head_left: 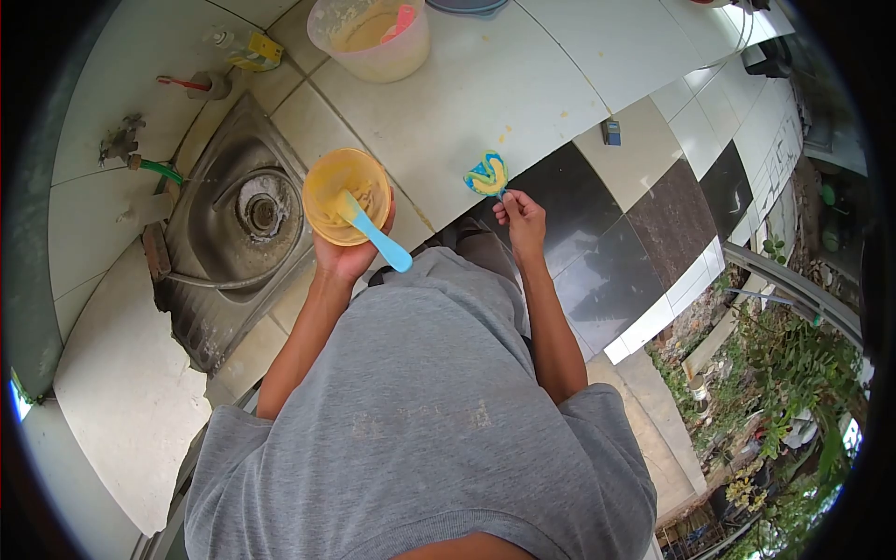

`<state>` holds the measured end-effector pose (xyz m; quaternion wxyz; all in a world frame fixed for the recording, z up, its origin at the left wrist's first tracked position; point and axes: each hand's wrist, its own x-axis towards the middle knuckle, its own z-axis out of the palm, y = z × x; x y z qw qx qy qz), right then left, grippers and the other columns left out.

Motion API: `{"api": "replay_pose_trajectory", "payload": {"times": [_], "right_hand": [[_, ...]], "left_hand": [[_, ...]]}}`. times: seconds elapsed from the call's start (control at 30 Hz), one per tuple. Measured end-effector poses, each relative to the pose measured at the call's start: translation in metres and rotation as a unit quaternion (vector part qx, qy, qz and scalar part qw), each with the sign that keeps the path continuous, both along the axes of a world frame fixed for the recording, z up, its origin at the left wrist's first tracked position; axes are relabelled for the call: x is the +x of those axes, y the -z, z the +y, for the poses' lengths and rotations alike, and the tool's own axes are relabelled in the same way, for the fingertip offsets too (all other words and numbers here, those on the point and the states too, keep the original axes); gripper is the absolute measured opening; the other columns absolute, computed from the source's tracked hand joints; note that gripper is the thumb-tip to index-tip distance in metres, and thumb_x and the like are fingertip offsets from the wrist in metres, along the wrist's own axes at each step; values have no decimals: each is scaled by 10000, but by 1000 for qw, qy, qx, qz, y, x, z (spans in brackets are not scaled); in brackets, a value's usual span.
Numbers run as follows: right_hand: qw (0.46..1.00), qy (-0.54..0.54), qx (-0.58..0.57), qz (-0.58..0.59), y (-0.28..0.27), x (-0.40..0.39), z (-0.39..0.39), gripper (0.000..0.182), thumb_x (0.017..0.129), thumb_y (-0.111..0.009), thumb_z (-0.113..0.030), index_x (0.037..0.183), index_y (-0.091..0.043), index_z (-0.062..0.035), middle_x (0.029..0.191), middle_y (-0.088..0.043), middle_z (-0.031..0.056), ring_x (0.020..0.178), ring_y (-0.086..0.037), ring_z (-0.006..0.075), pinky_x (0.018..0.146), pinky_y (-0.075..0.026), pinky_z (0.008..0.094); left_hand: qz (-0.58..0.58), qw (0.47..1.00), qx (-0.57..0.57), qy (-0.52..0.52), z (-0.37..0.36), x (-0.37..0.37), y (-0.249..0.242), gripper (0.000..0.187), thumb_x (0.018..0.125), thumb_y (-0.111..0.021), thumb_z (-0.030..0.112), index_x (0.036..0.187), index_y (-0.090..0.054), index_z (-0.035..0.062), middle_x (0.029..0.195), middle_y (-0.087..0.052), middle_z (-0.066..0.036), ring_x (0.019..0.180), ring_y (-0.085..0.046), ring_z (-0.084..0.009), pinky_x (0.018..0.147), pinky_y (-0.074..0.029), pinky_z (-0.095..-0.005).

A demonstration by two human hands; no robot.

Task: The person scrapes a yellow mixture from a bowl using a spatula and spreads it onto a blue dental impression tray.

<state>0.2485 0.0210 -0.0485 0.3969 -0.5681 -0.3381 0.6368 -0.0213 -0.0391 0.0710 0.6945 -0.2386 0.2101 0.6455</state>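
Observation:
My left hand (347, 261) is closed round the side and underside of an orange-yellow mixing bowl (317, 219), tilted so that its inside faces me. Pale yellow paste is smeared inside it. A light-blue spatula (385, 245) leans in the bowl, its wide handle sticking out over the rim near my wrist. Between thumb and fingers, my right hand (523, 224) pinches the handle of a blue dental impression tray (486, 175). Yellow paste lies in the tray's curved trough. The tray is held over the counter's front edge, apart from the bowl.
A steel sink (210, 219) lies to the left, with a tap (126, 140) and green hose. On the tiled counter (467, 84) stands a translucent tub (373, 65) holding a pink tool. A bottle (252, 49) is by the wall. Yellow drips dot the counter edge.

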Motion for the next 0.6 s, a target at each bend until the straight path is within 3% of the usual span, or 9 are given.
{"api": "replay_pose_trajectory", "payload": {"times": [0.6], "right_hand": [[1000,14,-2,12,-6,0,-4,181,948,-582,-136,968,-665,23,747,-661,53,621,-570,72,569,-468,209]], "left_hand": [[13,1000,1,7,1,-1,3,611,888,-564,478,1330,-486,64,1321,-517,-176,1252,-469,-342,1025,-437,-487]]}}
